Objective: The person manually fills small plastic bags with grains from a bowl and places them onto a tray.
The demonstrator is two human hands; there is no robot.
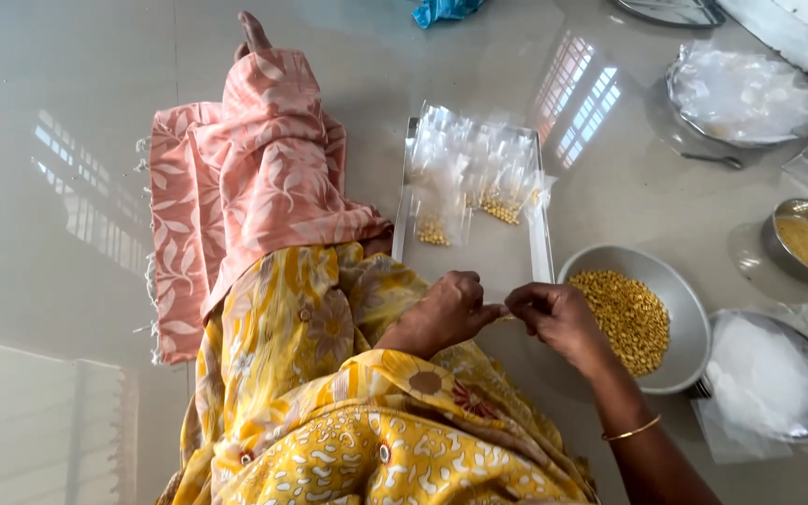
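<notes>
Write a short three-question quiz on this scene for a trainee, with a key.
1. True or false: the left hand and the right hand meet fingertip to fingertip over the near end of the metal tray.
2. What fills the round bowl beside the right hand? A) yellow grains B) water C) white powder
3. Fill in: the small clear packets lie at the ____ end of the tray.

Key:
1. True
2. A
3. far
</notes>
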